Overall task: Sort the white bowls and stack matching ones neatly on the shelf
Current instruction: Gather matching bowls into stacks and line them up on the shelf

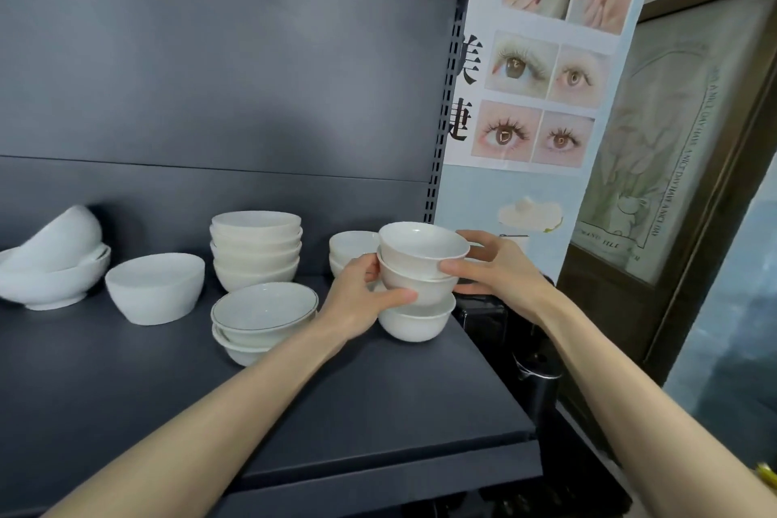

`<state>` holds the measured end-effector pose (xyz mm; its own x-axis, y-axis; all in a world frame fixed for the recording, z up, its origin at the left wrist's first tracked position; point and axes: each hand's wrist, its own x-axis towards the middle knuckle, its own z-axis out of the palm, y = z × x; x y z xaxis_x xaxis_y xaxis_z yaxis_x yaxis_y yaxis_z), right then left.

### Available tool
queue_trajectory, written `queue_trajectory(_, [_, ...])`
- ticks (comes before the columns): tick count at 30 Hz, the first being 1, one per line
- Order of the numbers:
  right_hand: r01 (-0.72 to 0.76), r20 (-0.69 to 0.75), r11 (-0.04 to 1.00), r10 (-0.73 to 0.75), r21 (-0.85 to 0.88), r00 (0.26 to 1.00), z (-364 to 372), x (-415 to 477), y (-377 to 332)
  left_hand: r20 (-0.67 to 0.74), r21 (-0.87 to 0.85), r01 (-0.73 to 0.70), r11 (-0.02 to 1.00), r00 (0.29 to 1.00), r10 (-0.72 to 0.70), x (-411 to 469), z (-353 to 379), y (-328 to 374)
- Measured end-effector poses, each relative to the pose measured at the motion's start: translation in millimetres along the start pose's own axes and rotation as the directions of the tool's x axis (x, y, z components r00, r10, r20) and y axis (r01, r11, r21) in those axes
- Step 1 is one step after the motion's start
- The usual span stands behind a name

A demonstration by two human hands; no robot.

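A stack of three small white bowls (420,265) stands at the right end of the dark shelf (378,412). My left hand (361,303) grips the stack from the left, its thumb across the middle bowl. From the right, my right hand (496,269) holds the upper bowls, thumb on the top bowl's wall. Behind them sits another short stack of small bowls (351,250). A tall stack of several ribbed bowls (256,248) stands mid-shelf, with a stack of rimmed shallow bowls (262,315) in front of it.
A single deep white bowl (155,286) sits left of centre. Far left, a wide bowl (54,282) holds tilted bowls. The shelf's right edge is close to the held stack; a dark stand (534,370) and a poster (542,55) lie beyond it.
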<state>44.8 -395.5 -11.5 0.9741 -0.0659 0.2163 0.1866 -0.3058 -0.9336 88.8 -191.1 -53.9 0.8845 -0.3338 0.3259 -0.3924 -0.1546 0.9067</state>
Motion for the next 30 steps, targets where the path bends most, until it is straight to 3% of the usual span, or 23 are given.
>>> queue_trajectory(11, [-0.030, 0.060, 0.995, 0.024, 0.097, 0.998, 0.2, 13.3, 36.7, -0.011, -0.013, 0.075, 0.997, 0.997, -0.075, -2.2, 16.0, -22.3])
queue_trajectory(30, [0.003, 0.099, 0.994, -0.014, 0.106, 0.995, 38.5, 9.6, 39.2, -0.005, -0.025, 0.047, 0.999, 0.999, -0.047, -28.3, -10.5, -33.6])
